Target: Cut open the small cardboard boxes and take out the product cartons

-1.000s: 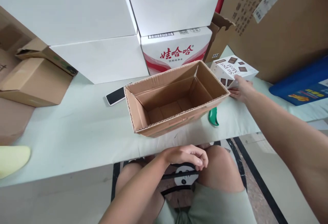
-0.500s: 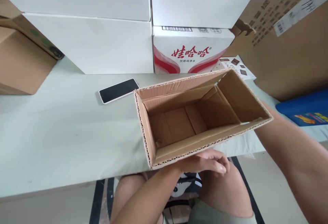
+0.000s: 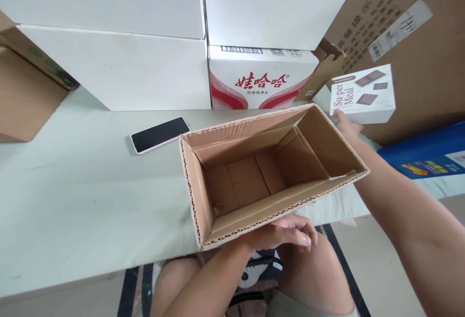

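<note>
An open cardboard box with nothing inside stands in front of me, tilted across the table's near edge. My left hand rests below the near rim of this box, its wrist by the carton's side. Its fingers are loosely bent and hold nothing I can see. Beyond the box's right end, my right hand grips a white packaged box labelled "Su-per Meal" by its left side. Part of the grip is hidden behind the packaged box. Brown squares are printed on its face.
A phone lies on the pale table cover. White boxes and a red-and-white water carton are stacked at the back. Large brown cardboard leans at right, above a blue package. Another brown box sits at left.
My right hand, hidden behind the cardboard box before, now shows with the white packaged box lifted up and to the right. My left hand keeps its place under the rim. The view has shifted slightly.
</note>
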`<state>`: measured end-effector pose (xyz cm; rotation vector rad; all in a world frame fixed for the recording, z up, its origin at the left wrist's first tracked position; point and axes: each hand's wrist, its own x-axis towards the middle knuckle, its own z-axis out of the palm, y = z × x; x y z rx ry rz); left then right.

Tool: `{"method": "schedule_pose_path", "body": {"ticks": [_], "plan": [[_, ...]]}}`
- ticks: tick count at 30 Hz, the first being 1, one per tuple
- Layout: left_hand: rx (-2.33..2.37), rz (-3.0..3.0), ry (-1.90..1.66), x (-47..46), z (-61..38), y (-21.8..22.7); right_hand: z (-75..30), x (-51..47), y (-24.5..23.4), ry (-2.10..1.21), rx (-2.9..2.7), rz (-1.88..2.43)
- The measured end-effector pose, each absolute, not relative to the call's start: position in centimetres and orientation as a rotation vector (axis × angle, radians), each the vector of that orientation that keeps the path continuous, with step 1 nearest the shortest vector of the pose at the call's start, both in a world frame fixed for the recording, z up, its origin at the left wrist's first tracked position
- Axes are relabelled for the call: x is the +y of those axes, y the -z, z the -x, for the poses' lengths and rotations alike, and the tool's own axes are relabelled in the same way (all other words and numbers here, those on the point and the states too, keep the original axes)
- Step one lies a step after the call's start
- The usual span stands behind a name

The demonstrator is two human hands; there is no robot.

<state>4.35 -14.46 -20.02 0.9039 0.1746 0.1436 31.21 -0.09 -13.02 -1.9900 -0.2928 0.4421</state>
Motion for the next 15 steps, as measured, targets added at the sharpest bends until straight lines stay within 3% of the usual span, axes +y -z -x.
{"method": "schedule_pose_path", "body": {"ticks": [15], "plan": [[0.191,-0.914,-0.125,-14.4,-6.3,20.6,-33.1,5.7,15.5,-0.552,-0.348,1.875]]}}
